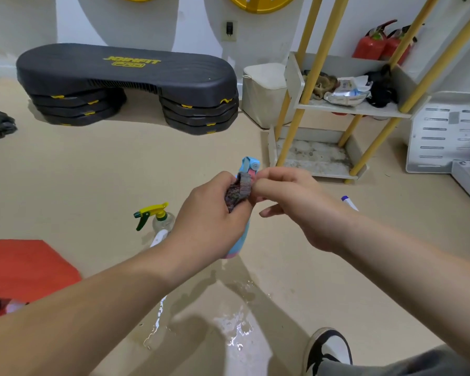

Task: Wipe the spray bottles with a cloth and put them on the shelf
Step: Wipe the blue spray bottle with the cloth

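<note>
1. While I hold the blue bottle (238, 244) in the air just left of the shelf (350, 111), level with its bottom tier, my left hand (209, 213) curls its fingers round the cloth (240, 189) and presses it to the bottle's neck.
2. My right hand (291, 202) meets it from the shelf side. Thumb and forefinger pinch the cloth's edge just under the trigger, and the other fingers hang loosely bent.
3. I judge this to be the wiping step, early in the task, as I can make out no spray bottle on the shelf.
4. To do it well, I should wrap the cloth right round the neck and twist the bottle against it. Then I should draw the cloth down to the pink base, since the body below my left hand has no cloth on it.
5. The trigger sits close to my right fingers. A squeeze could add spray to the puddle (236, 324) on the floor, which lies farther from the shelf than the bottle.
6. The yellow bottle (158, 217) stands on the floor farther left of the shelf, not yet wiped, I judge.
</note>
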{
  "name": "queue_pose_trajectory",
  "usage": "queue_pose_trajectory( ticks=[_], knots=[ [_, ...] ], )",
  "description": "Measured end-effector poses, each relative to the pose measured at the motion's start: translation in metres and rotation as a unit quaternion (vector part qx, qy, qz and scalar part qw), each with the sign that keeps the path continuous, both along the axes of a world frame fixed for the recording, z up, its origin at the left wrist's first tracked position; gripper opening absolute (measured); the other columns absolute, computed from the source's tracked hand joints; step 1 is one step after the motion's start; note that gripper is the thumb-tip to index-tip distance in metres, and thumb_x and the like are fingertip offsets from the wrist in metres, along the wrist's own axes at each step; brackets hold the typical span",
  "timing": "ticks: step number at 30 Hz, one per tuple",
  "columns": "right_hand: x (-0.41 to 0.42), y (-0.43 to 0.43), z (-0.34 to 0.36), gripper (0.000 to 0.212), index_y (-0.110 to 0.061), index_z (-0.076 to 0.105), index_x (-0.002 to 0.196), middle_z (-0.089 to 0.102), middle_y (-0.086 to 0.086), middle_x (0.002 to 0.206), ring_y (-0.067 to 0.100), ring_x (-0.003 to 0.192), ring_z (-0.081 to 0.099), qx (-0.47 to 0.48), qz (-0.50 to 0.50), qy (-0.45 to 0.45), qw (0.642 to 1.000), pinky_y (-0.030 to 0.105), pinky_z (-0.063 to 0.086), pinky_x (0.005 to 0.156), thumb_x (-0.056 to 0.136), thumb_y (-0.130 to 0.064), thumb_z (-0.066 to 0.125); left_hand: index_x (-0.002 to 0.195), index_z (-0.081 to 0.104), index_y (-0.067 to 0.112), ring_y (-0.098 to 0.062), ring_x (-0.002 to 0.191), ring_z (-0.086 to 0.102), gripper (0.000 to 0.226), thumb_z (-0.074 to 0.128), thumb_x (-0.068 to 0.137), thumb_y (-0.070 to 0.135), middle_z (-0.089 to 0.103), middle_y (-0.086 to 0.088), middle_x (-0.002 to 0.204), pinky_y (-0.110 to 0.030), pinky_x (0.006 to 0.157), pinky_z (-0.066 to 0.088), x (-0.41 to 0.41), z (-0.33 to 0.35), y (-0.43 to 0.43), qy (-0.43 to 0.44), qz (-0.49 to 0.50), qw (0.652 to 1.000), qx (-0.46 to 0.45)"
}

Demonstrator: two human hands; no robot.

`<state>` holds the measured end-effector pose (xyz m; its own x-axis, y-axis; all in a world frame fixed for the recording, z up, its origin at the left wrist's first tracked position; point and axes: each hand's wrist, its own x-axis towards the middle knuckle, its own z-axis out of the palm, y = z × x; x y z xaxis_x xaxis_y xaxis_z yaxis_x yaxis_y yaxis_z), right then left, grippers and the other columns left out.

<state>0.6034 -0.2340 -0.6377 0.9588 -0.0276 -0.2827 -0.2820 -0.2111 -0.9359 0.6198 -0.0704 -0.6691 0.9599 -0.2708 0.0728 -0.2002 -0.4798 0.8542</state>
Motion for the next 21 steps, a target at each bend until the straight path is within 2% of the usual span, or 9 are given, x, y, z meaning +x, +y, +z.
queue_pose_trajectory(
  ticks=[4,6,8,11,14,18,19,20,21],
  knots=[
    [0.001,-0.004,-0.007,0.032,-0.004,0.068,0.091,0.064,0.002,0.087,0.013,0.085,0.059,-0.011,-0.028,-0.008,1.0,0.034,0.049,0.079,0.092,-0.036,0.075,0.1,0.066,0.031,-0.013,0.057,0.056,0.007,0.063,0.1,0.037,0.064,0.01,0.076,-0.032,0.046,0.047,-0.001,-0.002,0.0,0.043,-0.048,0.997,-0.034],
    [0.002,-0.007,-0.01,0.043,0.004,0.068,0.097,0.065,0.005,0.086,0.015,0.084,0.059,-0.024,-0.034,-0.002,0.999,0.037,0.051,0.081,0.092,-0.039,0.075,0.1,0.069,0.028,-0.016,0.073,0.065,0.011,0.064,0.1,0.037,0.071,0.008,0.084,-0.042,0.064,0.057,0.001,-0.004,0.002,0.065,-0.076,0.994,-0.046],
    [0.005,-0.013,-0.011,0.04,-0.001,0.072,0.093,0.066,0.006,0.084,0.018,0.084,0.06,-0.05,-0.06,-0.004,0.997,0.04,0.053,0.083,0.095,-0.041,0.07,0.095,0.07,0.022,-0.02,0.08,0.066,0.018,0.062,0.102,0.036,0.073,0.001,0.087,-0.037,0.076,0.054,0.006,-0.006,0.004,0.066,-0.058,0.995,-0.05],
    [0.007,-0.023,-0.008,0.039,-0.002,0.072,0.104,0.075,0.003,0.095,0.016,0.094,0.071,-0.053,-0.112,0.014,0.992,0.036,0.056,0.083,0.1,-0.04,0.064,0.084,0.063,0.018,-0.01,0.069,0.057,0.03,0.055,0.106,0.036,0.066,0.006,0.077,-0.028,0.064,0.042,0.02,-0.007,0.011,0.066,0.084,0.994,-0.031],
    [0.006,-0.029,-0.006,0.04,-0.003,0.071,0.11,0.078,0.008,0.107,0.017,0.098,0.074,-0.057,-0.127,0.013,0.99,0.033,0.055,0.082,0.101,-0.041,0.061,0.089,0.066,0.015,-0.017,0.075,0.06,0.036,0.049,0.108,0.04,0.067,0.001,0.081,-0.028,0.067,0.044,0.027,-0.003,0.017,0.115,0.203,0.966,-0.112],
    [0.004,-0.024,-0.004,0.044,0.003,0.067,0.101,0.078,0.012,0.103,0.016,0.082,0.071,-0.066,-0.122,0.003,0.99,0.039,0.062,0.083,0.101,-0.041,0.062,0.103,0.067,0.014,-0.026,0.067,0.067,0.035,0.045,0.11,0.04,0.073,-0.012,0.084,-0.026,0.055,0.051,0.005,0.007,0.004,0.057,0.136,0.981,-0.129],
    [0.004,-0.022,-0.003,0.039,-0.001,0.066,0.095,0.078,0.012,0.096,0.015,0.077,0.071,-0.054,-0.12,0.004,0.991,0.041,0.063,0.083,0.102,-0.04,0.061,0.11,0.066,0.018,-0.019,0.071,0.068,0.032,0.046,0.109,0.042,0.075,-0.008,0.091,-0.025,0.062,0.054,-0.005,0.006,-0.002,0.029,0.081,0.987,-0.132],
    [0.004,-0.019,-0.002,0.035,-0.007,0.064,0.088,0.076,0.01,0.088,0.014,0.071,0.07,-0.037,-0.122,0.005,0.992,0.039,0.065,0.078,0.103,-0.039,0.06,0.12,0.066,0.026,-0.01,0.089,0.07,0.033,0.047,0.107,0.049,0.075,0.002,0.108,-0.029,0.078,0.057,-0.014,0.004,-0.007,0.014,0.016,0.992,-0.125],
    [0.004,-0.016,-0.001,0.033,-0.011,0.061,0.084,0.072,0.007,0.081,0.012,0.063,0.068,-0.019,-0.127,0.007,0.992,0.034,0.065,0.069,0.103,-0.037,0.059,0.136,0.059,0.035,-0.007,0.121,0.063,0.044,0.045,0.102,0.059,0.067,0.01,0.136,-0.036,0.103,0.053,-0.022,-0.001,-0.01,0.009,-0.054,0.994,-0.09]
  ],
)
